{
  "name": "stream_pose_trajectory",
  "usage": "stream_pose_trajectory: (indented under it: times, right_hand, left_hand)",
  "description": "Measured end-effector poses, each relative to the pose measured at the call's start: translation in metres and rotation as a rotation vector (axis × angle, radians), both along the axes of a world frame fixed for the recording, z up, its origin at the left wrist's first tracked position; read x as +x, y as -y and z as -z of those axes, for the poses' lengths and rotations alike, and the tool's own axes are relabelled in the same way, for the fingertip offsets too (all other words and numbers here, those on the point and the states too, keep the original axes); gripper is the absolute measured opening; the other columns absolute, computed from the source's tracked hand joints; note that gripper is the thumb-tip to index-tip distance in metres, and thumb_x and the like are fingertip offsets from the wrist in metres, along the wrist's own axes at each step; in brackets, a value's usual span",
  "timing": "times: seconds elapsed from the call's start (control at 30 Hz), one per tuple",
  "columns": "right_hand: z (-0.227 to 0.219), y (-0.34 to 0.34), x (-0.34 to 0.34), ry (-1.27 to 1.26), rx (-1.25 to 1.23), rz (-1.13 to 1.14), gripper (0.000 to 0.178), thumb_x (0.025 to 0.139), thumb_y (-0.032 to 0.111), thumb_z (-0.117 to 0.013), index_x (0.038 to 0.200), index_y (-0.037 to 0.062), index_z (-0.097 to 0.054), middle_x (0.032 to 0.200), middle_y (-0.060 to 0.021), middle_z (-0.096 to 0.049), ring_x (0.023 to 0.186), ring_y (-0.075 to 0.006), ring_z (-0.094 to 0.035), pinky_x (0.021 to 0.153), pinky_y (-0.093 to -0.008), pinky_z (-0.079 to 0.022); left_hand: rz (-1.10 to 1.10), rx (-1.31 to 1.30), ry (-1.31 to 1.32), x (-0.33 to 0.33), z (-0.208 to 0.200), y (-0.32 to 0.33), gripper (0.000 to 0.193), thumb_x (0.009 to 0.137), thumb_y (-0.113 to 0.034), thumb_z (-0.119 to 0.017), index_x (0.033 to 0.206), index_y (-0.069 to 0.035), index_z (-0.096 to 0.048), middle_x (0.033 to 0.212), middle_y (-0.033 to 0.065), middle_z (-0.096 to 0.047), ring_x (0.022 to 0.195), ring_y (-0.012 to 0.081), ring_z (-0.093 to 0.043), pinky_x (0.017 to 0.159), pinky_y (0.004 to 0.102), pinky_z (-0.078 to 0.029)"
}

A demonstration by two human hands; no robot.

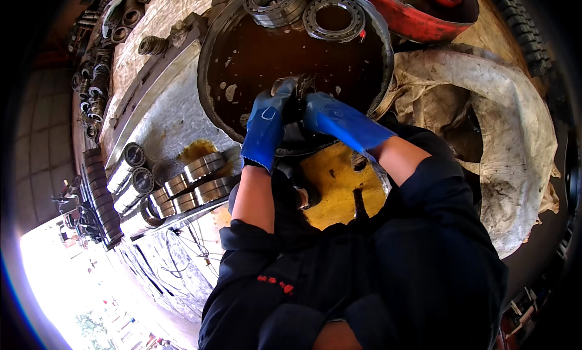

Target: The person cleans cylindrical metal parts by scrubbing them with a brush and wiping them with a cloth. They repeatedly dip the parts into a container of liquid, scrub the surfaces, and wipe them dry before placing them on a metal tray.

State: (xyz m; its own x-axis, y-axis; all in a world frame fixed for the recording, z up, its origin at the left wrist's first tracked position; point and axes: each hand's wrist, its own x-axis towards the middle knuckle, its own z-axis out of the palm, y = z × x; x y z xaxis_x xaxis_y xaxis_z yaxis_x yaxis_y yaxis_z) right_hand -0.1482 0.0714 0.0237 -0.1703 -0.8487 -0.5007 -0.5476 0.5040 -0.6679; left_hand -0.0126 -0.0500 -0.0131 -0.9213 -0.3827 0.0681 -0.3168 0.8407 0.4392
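Observation:
Both of my hands wear blue rubber gloves and meet over a round basin (205,65) of dark brown liquid. My left hand (270,120) and my right hand (330,115) are closed around a dark, wet metal bearing (307,83), one on each side. The gloves and shadow hide much of it, so its full shape does not show. At the basin's far side sit a thick shiny bearing (276,16) and a flatter bearing (310,23) with its rollers visible, both apart from my hands.
Left of the basin, a metal tabletop (167,116) carries several shiny bearings (205,167) near its front edge. A red basin (418,26) stands at the far right. A stained white sack (515,101) lies open to the right. Rows of bearings (97,86) line the far left.

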Motion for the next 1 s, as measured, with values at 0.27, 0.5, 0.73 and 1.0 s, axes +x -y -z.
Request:
stream_pose_trajectory:
  times: [0.27, 0.5, 0.73, 1.0]
  right_hand:
    - [0.074, 0.001, -0.058, -0.063, 0.026, 0.415, 0.05, 0.084, 0.041, -0.07, 0.118, 0.0048, -0.07, 0.115, -0.0205, -0.07, 0.105, -0.0343, -0.067, 0.092, -0.041, -0.052]
    - [0.058, -0.015, -0.131, 0.022, -0.142, 0.823, 0.061, 0.079, 0.047, -0.074, 0.102, -0.0092, -0.07, 0.096, -0.0237, -0.072, 0.091, -0.0291, -0.07, 0.084, -0.0389, -0.051]
    - [0.125, 0.016, -0.196, -0.353, 0.234, 0.598, 0.048, 0.075, 0.04, -0.078, 0.101, 0.0002, -0.074, 0.098, -0.0206, -0.073, 0.094, -0.0299, -0.07, 0.085, -0.0411, -0.053]
    - [0.128, 0.014, -0.177, -0.529, 0.255, 0.575, 0.042, 0.07, 0.039, -0.082, 0.1, 0.01, -0.077, 0.102, -0.0173, -0.074, 0.101, -0.0285, -0.071, 0.085, -0.0419, -0.056]
  left_hand:
    - [-0.535, 0.669, 0.16, -0.037, -0.012, -0.004, 0.077, 0.079, -0.047, -0.079, 0.132, 0.003, -0.054, 0.115, 0.0272, -0.067, 0.104, 0.0343, -0.069, 0.092, 0.042, -0.053]
    - [-0.621, 0.423, 0.372, -0.04, -0.03, -0.019, 0.096, 0.07, -0.045, -0.078, 0.147, -0.007, -0.036, 0.135, 0.0261, -0.057, 0.119, 0.0416, -0.061, 0.1, 0.0445, -0.051]
    - [-0.539, 0.352, 0.426, -0.048, -0.013, -0.012, 0.09, 0.07, -0.042, -0.079, 0.145, -0.011, -0.04, 0.13, 0.0218, -0.06, 0.116, 0.0404, -0.063, 0.099, 0.0427, -0.053]
    - [-0.268, 0.083, 0.63, -0.066, -0.021, -0.013, 0.085, 0.071, -0.042, -0.08, 0.142, -0.014, -0.042, 0.128, 0.0165, -0.062, 0.112, 0.0367, -0.065, 0.094, 0.0435, -0.056]
